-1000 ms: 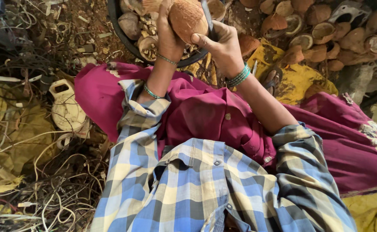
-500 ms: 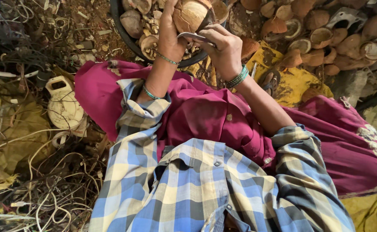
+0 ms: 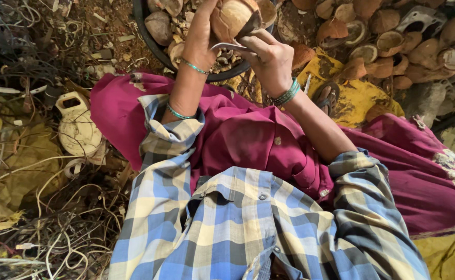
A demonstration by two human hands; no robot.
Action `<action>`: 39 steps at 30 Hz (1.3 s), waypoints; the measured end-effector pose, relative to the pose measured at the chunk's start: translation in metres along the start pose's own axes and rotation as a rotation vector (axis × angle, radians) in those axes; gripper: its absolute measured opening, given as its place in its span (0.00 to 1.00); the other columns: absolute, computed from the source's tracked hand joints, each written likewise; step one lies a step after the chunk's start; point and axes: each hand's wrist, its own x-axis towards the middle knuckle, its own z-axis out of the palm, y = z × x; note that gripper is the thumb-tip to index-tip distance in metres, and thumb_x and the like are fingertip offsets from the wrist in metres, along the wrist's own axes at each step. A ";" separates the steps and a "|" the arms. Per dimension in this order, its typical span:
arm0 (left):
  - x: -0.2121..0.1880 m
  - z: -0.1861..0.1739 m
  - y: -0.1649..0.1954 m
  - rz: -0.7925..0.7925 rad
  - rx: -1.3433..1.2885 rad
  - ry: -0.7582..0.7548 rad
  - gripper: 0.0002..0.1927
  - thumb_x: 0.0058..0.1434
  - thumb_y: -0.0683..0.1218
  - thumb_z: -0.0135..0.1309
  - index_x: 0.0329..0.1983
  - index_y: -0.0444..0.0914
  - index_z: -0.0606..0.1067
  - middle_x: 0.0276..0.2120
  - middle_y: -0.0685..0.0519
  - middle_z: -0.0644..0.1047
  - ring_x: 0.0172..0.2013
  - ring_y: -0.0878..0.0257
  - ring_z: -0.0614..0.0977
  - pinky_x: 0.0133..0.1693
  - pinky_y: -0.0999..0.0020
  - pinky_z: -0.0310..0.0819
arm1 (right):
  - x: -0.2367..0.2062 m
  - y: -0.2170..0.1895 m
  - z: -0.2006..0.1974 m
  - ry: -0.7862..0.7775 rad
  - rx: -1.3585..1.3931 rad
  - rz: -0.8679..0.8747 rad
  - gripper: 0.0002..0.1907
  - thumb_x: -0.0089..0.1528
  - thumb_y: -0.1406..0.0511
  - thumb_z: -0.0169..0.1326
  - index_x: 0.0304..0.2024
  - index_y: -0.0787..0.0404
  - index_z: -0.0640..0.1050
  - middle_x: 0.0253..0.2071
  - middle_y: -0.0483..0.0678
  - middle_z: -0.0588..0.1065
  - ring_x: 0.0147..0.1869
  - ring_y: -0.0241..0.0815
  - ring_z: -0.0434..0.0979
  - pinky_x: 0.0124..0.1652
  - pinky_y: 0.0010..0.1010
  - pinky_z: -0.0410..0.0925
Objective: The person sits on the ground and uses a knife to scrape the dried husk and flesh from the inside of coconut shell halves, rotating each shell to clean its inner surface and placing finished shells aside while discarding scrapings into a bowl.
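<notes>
The left hand wraps around a coconut half at the top edge of the view, fingers closed on its rounded side, holding it up over a dark round basin. The right hand is clenched around a curved metal blade, whose tip lies against the lower edge of the coconut half. Both hands are shut on what they hold and sit close together, almost touching at the shell. Green bangles ring both wrists.

The coconut half is pale tan and fibrous on the outside, rounded, partly cut off by the top of the frame; its inner side cannot be made out.

The basin below holds brown shell pieces and small chips. To the right of it, a heap of emptied coconut shells spreads across the ground, some lying cup-up with pale insides. A yellow sheet lies under part of that heap, with a sandal on it just beside the right forearm.

The person sits low on bare, littered earth, in a blue-and-yellow checked shirt over magenta cloth. On the left lie a tangle of wires, a dirty white plastic jug, and crumpled yellow material.
</notes>
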 end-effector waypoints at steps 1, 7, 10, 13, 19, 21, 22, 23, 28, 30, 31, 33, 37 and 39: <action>-0.002 0.002 0.001 0.003 0.061 0.015 0.23 0.67 0.54 0.59 0.55 0.33 0.74 0.48 0.47 0.81 0.48 0.56 0.84 0.51 0.59 0.82 | -0.001 0.002 0.002 -0.003 -0.042 -0.016 0.13 0.60 0.72 0.71 0.46 0.63 0.83 0.42 0.50 0.80 0.41 0.46 0.83 0.38 0.32 0.73; -0.004 -0.008 0.011 0.005 0.158 0.003 0.24 0.62 0.54 0.62 0.55 0.33 0.74 0.46 0.48 0.81 0.45 0.58 0.86 0.50 0.62 0.83 | 0.004 0.032 0.018 0.126 0.318 0.093 0.15 0.58 0.74 0.72 0.45 0.65 0.81 0.41 0.47 0.80 0.42 0.34 0.79 0.42 0.26 0.74; 0.001 -0.013 0.012 -0.021 0.109 -0.043 0.23 0.61 0.52 0.63 0.53 0.33 0.74 0.45 0.50 0.80 0.46 0.59 0.85 0.51 0.61 0.83 | 0.004 0.045 0.008 0.070 0.325 0.167 0.15 0.59 0.74 0.74 0.44 0.66 0.81 0.36 0.45 0.76 0.38 0.32 0.71 0.39 0.26 0.66; 0.004 -0.017 0.014 -0.068 0.087 -0.058 0.19 0.62 0.50 0.64 0.49 0.34 0.75 0.42 0.51 0.79 0.42 0.59 0.84 0.48 0.59 0.83 | 0.007 0.046 -0.002 0.024 0.936 0.192 0.09 0.69 0.74 0.69 0.50 0.65 0.81 0.44 0.43 0.80 0.44 0.30 0.77 0.46 0.23 0.70; 0.007 -0.017 0.001 -0.119 -0.009 -0.091 0.17 0.69 0.52 0.55 0.53 0.35 0.75 0.46 0.50 0.80 0.46 0.59 0.84 0.51 0.61 0.82 | 0.010 0.026 -0.024 -0.014 1.147 0.474 0.11 0.68 0.67 0.66 0.47 0.68 0.81 0.37 0.45 0.79 0.21 0.29 0.69 0.19 0.23 0.60; 0.006 -0.016 -0.002 -0.086 -0.108 -0.095 0.17 0.72 0.51 0.54 0.56 0.35 0.73 0.49 0.49 0.79 0.48 0.57 0.83 0.52 0.59 0.82 | 0.011 0.021 -0.028 -0.004 1.167 0.518 0.12 0.68 0.66 0.65 0.48 0.68 0.81 0.35 0.45 0.79 0.20 0.29 0.70 0.18 0.22 0.61; 0.005 -0.016 -0.002 -0.088 -0.112 -0.118 0.19 0.71 0.51 0.54 0.58 0.35 0.72 0.50 0.48 0.79 0.50 0.56 0.83 0.53 0.59 0.82 | 0.012 0.019 -0.028 0.000 1.176 0.541 0.12 0.67 0.66 0.64 0.48 0.68 0.81 0.35 0.45 0.79 0.20 0.29 0.70 0.18 0.22 0.61; 0.004 -0.015 -0.002 -0.092 -0.116 -0.142 0.21 0.70 0.52 0.54 0.59 0.34 0.71 0.52 0.47 0.79 0.51 0.55 0.83 0.54 0.58 0.82 | 0.012 0.019 -0.030 -0.020 1.192 0.533 0.12 0.68 0.66 0.64 0.48 0.69 0.80 0.35 0.45 0.79 0.21 0.29 0.71 0.18 0.22 0.62; 0.001 -0.009 0.006 -0.189 -0.134 -0.211 0.25 0.67 0.52 0.54 0.62 0.33 0.70 0.56 0.46 0.78 0.55 0.54 0.83 0.59 0.57 0.82 | 0.015 0.027 -0.038 -0.198 1.138 0.529 0.12 0.67 0.67 0.65 0.47 0.68 0.80 0.35 0.43 0.78 0.22 0.29 0.73 0.19 0.20 0.64; 0.000 -0.004 0.005 -0.185 -0.122 -0.162 0.24 0.67 0.51 0.55 0.61 0.33 0.70 0.56 0.44 0.78 0.55 0.53 0.84 0.59 0.56 0.82 | 0.017 0.030 -0.041 -0.236 1.092 0.463 0.13 0.68 0.68 0.66 0.52 0.69 0.80 0.39 0.44 0.80 0.32 0.28 0.76 0.27 0.22 0.70; -0.002 -0.002 0.004 -0.142 -0.049 -0.114 0.23 0.68 0.50 0.56 0.60 0.32 0.70 0.54 0.44 0.78 0.53 0.53 0.84 0.57 0.56 0.83 | 0.017 0.031 -0.041 -0.256 1.071 0.430 0.14 0.69 0.68 0.66 0.54 0.70 0.80 0.42 0.44 0.81 0.36 0.27 0.78 0.32 0.23 0.73; -0.004 0.002 0.000 -0.059 0.095 -0.017 0.20 0.69 0.47 0.58 0.59 0.31 0.71 0.51 0.45 0.79 0.50 0.53 0.85 0.53 0.55 0.84 | 0.019 0.030 -0.040 -0.205 0.995 0.440 0.14 0.67 0.69 0.67 0.51 0.70 0.80 0.40 0.44 0.81 0.35 0.27 0.78 0.31 0.22 0.72; -0.007 0.011 -0.006 -0.004 0.118 -0.009 0.18 0.70 0.47 0.57 0.57 0.31 0.74 0.50 0.46 0.80 0.48 0.56 0.84 0.51 0.59 0.83 | 0.023 0.020 -0.035 -0.153 1.045 0.437 0.16 0.63 0.70 0.68 0.51 0.71 0.81 0.43 0.44 0.82 0.42 0.27 0.80 0.44 0.20 0.75; -0.006 0.013 -0.007 0.032 0.123 -0.009 0.17 0.69 0.47 0.56 0.56 0.32 0.73 0.49 0.46 0.80 0.47 0.57 0.85 0.50 0.59 0.83 | 0.025 0.016 -0.038 -0.164 1.063 0.442 0.14 0.64 0.70 0.67 0.51 0.70 0.81 0.43 0.45 0.82 0.42 0.27 0.80 0.44 0.20 0.75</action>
